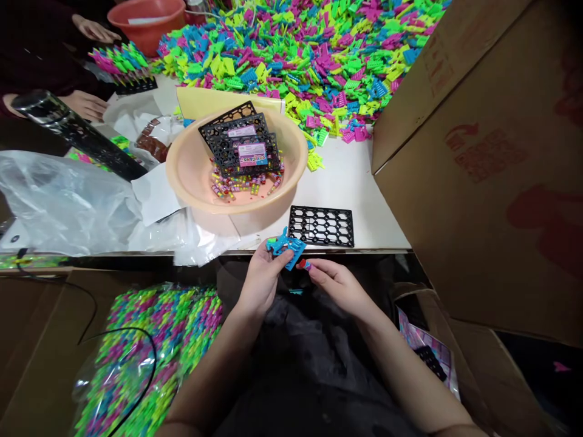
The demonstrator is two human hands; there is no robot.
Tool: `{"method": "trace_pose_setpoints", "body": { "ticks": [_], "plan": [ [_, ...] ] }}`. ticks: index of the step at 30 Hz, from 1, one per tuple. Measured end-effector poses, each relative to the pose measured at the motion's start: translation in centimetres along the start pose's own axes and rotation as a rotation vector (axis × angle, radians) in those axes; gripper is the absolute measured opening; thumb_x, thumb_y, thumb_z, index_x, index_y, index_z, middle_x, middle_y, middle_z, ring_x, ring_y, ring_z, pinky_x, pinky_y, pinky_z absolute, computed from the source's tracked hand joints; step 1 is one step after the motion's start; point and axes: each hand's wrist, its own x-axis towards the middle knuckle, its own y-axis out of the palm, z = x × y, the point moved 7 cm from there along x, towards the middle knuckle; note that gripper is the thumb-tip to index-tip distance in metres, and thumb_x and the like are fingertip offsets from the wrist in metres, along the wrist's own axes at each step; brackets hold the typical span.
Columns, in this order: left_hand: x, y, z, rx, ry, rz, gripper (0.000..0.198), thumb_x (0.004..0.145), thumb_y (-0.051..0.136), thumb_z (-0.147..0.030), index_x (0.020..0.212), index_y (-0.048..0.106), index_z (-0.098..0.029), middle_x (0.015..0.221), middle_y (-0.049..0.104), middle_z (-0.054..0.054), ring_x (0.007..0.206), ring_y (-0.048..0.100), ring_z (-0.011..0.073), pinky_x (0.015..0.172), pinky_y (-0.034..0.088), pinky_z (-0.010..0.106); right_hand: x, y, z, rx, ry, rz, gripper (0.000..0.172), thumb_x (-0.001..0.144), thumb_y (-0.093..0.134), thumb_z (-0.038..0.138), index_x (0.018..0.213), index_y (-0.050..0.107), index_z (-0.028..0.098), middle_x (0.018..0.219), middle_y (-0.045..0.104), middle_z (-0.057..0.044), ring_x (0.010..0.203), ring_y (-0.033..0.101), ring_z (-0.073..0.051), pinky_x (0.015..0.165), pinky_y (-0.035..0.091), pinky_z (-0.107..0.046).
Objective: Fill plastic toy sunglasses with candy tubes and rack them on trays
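Observation:
Between the thumb and fingers of my left hand [263, 273] is a blue plastic toy piece [291, 249] with a slatted part. Just to the right, my right hand [339, 282] pinches a small candy tube [306, 264] with a red cap, its tip close to the blue piece. Whether the two touch I cannot tell. Beyond my hands, a black grid tray [321, 226] lies flat near the table's front edge. A peach basin [186, 191] stands to the left of it, holding several small candy tubes [223, 189] and stacked black trays [228, 145] with "TOY CANDY" labels.
A large heap of colourful plastic pieces [291, 54] covers the table's back. Tall cardboard boxes [478, 152] wall off the right side. Plastic bags [68, 200] and a black post [82, 133] stand left. Another person's hand [84, 104] rests beyond. Bagged pieces [150, 352] lie below.

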Motion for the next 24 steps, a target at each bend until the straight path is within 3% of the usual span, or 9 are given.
{"method": "trace_pose_setpoints", "body": {
  "ticks": [3, 7, 14, 21, 24],
  "plan": [
    [-0.2, 0.4, 0.1, 0.012, -0.017, 0.033, 0.033, 0.061, 0.077, -0.022, 0.088, 0.06, -0.017, 0.086, 0.065, -0.002, 0.083, 0.059, 0.0107, 0.086, 0.042, 0.025, 0.0, 0.5, 0.2, 0.057, 0.009, 0.009, 0.04, 0.08, 0.055, 0.049, 0.102, 0.066, 0.017, 0.063, 0.057, 0.001, 0.061, 0.05, -0.012, 0.059, 0.042, -0.025],
    [-0.4, 0.2, -0.1, 0.03, -0.001, 0.032, 0.033, 0.061, 0.077, -0.023, 0.088, 0.058, -0.018, 0.084, 0.064, -0.003, 0.081, 0.058, 0.0092, 0.082, 0.042, 0.022, 0.2, 0.7, 0.5, 0.085, -0.017, -0.002, 0.039, 0.079, 0.056, 0.048, 0.101, 0.068, 0.016, 0.052, 0.047, 0.003, 0.062, 0.049, -0.014, 0.058, 0.041, -0.025],
    [-0.5, -0.1, 0.0, -0.044, -0.059, 0.028, 0.032, 0.064, 0.075, -0.027, 0.09, 0.058, -0.018, 0.084, 0.062, -0.003, 0.078, 0.058, 0.0099, 0.075, 0.045, 0.021, 0.4, 0.5, 0.4, 0.043, -0.047, -0.104, 0.037, 0.078, 0.058, 0.047, 0.097, 0.069, 0.018, 0.064, 0.057, -0.001, 0.066, 0.052, -0.014, 0.061, 0.044, -0.026],
    [-0.8, 0.3, 0.6, -0.097, -0.102, 0.029, 0.028, 0.063, 0.074, -0.021, 0.086, 0.059, -0.017, 0.08, 0.063, -0.003, 0.072, 0.057, 0.0088, 0.071, 0.045, 0.02, 0.7, 0.7, 0.9, 0.043, -0.062, -0.039, 0.038, 0.08, 0.055, 0.047, 0.099, 0.069, 0.017, 0.057, 0.054, 0.001, 0.066, 0.053, -0.015, 0.063, 0.045, -0.027],
    [-0.9, 0.7, 1.4, -0.171, -0.199, 0.047, 0.024, 0.064, 0.074, -0.022, 0.082, 0.059, -0.017, 0.077, 0.062, -0.003, 0.067, 0.056, 0.0083, 0.064, 0.043, 0.02, 0.6, 0.6, 1.0, 0.039, -0.076, -0.017, 0.037, 0.082, 0.054, 0.046, 0.102, 0.069, 0.019, 0.063, 0.059, -0.001, 0.074, 0.058, -0.017, 0.071, 0.048, -0.03]
  ]
}}
